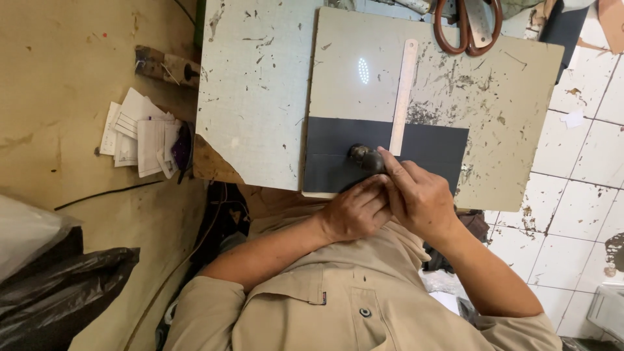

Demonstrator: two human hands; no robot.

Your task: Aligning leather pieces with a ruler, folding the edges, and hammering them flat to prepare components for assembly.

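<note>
Two hands — left hand (pixel 354 211), right hand (pixel 419 198) — on a dark tool (pixel 365 157).

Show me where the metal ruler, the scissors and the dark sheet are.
metal ruler (pixel 403 91), head view, middle of its blade.
scissors (pixel 468 26), head view, where the brown handles meet.
dark sheet (pixel 331 153), head view, bare left part.

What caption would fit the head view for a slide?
Both hands, left hand and right hand, hold a small dark tool over a dark sheet beside a metal ruler.

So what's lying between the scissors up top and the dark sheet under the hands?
In the head view, a metal ruler spans that stretch of scratched board.
</note>
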